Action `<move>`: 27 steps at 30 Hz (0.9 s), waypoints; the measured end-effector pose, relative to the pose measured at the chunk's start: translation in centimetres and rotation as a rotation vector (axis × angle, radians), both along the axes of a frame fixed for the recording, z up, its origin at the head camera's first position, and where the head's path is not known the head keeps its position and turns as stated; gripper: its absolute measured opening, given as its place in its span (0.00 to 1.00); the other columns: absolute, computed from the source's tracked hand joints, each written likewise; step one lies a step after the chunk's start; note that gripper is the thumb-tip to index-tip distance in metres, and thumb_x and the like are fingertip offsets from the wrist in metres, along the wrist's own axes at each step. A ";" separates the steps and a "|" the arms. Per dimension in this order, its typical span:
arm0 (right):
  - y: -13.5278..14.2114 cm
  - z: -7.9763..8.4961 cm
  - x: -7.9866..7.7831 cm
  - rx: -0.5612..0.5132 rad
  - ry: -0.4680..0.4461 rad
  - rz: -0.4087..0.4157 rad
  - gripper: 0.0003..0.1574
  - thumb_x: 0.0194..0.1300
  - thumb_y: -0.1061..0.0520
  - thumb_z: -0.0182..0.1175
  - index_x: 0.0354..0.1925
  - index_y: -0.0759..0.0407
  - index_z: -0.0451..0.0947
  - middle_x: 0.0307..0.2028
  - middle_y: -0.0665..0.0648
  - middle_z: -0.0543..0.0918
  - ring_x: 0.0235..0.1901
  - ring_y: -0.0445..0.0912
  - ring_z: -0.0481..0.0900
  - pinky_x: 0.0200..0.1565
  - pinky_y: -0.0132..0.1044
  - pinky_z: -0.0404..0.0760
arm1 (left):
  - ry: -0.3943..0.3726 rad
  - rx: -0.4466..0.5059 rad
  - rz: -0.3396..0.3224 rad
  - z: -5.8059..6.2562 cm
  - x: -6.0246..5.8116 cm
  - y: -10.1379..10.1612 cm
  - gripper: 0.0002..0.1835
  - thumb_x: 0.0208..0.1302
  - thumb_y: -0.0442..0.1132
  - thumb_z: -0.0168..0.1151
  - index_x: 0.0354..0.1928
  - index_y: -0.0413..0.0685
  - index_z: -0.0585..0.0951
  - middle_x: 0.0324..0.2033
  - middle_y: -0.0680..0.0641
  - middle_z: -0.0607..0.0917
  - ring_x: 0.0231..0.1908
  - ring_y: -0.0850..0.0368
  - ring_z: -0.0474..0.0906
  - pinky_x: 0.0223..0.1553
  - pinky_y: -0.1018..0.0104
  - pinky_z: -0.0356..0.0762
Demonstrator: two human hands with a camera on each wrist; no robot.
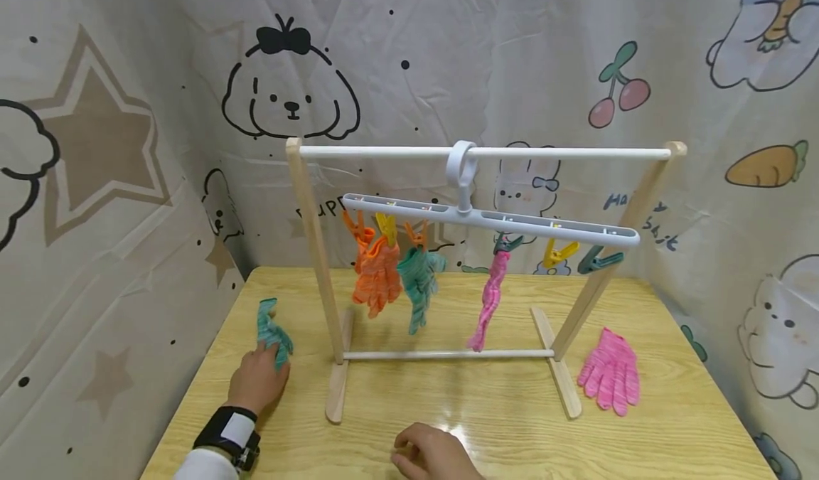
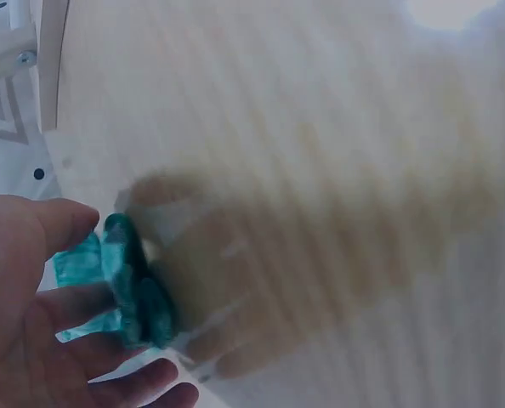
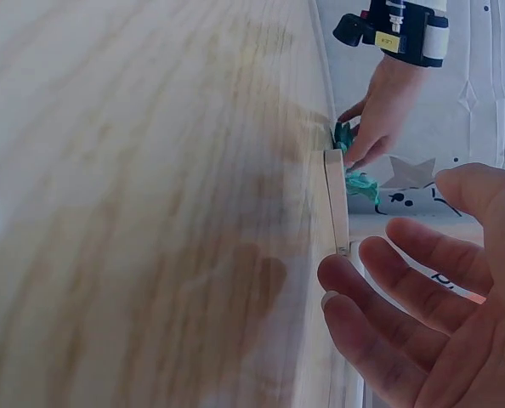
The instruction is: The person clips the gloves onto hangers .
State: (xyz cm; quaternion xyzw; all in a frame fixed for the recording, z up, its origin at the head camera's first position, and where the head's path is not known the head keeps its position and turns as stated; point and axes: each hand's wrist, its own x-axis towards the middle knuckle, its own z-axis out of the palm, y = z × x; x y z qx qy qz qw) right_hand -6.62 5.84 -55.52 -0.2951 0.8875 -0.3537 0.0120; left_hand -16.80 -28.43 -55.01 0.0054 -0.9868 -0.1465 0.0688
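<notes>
At the left of the table, my left hand (image 1: 258, 380) pinches a small green knitted glove (image 1: 272, 332) between thumb and fingers. The left wrist view shows the green cloth (image 2: 138, 293) bunched there, partly hidden by the fingers. My right hand (image 1: 438, 454) is near the front middle, fingers loosely bent, holding nothing. In front of me, a grey clip hanger (image 1: 470, 215) hangs from a wooden rack. Clips hold an orange glove (image 1: 376, 274), another green glove (image 1: 419, 284) and a narrow folded pink glove (image 1: 491, 299).
The rack's white top bar (image 1: 377, 152) spans two wooden posts with feet on the table (image 1: 448, 402). A yellow clip (image 1: 560, 253) and a dark green clip (image 1: 600, 259) hang without gloves. A pink glove (image 1: 612, 372) lies flat on the right. Patterned curtain (image 1: 409, 75) surrounds the table.
</notes>
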 end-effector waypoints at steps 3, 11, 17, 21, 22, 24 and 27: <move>0.0 0.0 -0.1 0.003 -0.020 0.001 0.14 0.64 0.42 0.55 0.37 0.48 0.80 0.30 0.38 0.77 0.27 0.27 0.71 0.29 0.24 0.71 | -0.005 -0.039 0.009 0.4 -0.2 0.2 0.24 0.59 0.43 0.60 0.50 0.29 0.77 0.44 0.29 0.79 0.39 0.31 0.75 0.34 0.39 0.76; 0.0 -0.1 -0.1 0.007 0.005 0.009 0.16 0.64 0.40 0.54 0.37 0.47 0.80 0.30 0.37 0.77 0.28 0.28 0.72 0.29 0.24 0.71 | 0.006 -0.078 0.026 0.5 -0.8 0.7 0.20 0.57 0.44 0.62 0.42 0.30 0.79 0.33 0.33 0.82 0.30 0.36 0.77 0.28 0.43 0.76; 0.1 -0.1 -0.2 0.005 0.024 0.010 0.15 0.64 0.41 0.54 0.37 0.47 0.79 0.30 0.38 0.78 0.28 0.28 0.72 0.30 0.23 0.70 | 0.032 -0.060 0.016 0.6 -0.2 0.9 0.12 0.52 0.38 0.67 0.32 0.34 0.79 0.24 0.38 0.82 0.24 0.41 0.80 0.23 0.48 0.77; 0.2 -0.1 -0.2 0.013 0.034 0.005 0.16 0.64 0.40 0.54 0.37 0.48 0.80 0.29 0.38 0.77 0.27 0.27 0.72 0.29 0.23 0.70 | 0.028 -0.074 0.024 0.6 0.2 1.1 0.12 0.50 0.36 0.69 0.31 0.35 0.78 0.23 0.38 0.82 0.23 0.42 0.80 0.22 0.49 0.77; 0.2 -0.1 -0.3 0.016 0.028 0.004 0.16 0.63 0.40 0.54 0.37 0.48 0.80 0.29 0.38 0.77 0.27 0.27 0.72 0.29 0.23 0.70 | 0.031 -0.078 0.025 0.6 0.3 1.1 0.12 0.50 0.36 0.69 0.31 0.35 0.78 0.23 0.38 0.82 0.23 0.42 0.80 0.22 0.49 0.77; 0.2 -0.1 -0.3 0.021 0.004 0.000 0.17 0.63 0.40 0.54 0.37 0.49 0.80 0.29 0.38 0.77 0.27 0.27 0.72 0.29 0.24 0.71 | 0.045 -0.085 0.027 0.6 0.5 1.2 0.12 0.49 0.35 0.69 0.30 0.35 0.77 0.23 0.38 0.82 0.23 0.42 0.80 0.21 0.49 0.77; 0.2 -0.1 -0.4 0.030 -0.044 -0.007 0.17 0.63 0.40 0.55 0.38 0.49 0.81 0.28 0.37 0.77 0.27 0.28 0.72 0.29 0.26 0.72 | 0.074 -0.091 0.022 0.7 0.7 1.4 0.10 0.50 0.34 0.68 0.29 0.35 0.77 0.22 0.39 0.81 0.22 0.42 0.79 0.19 0.50 0.76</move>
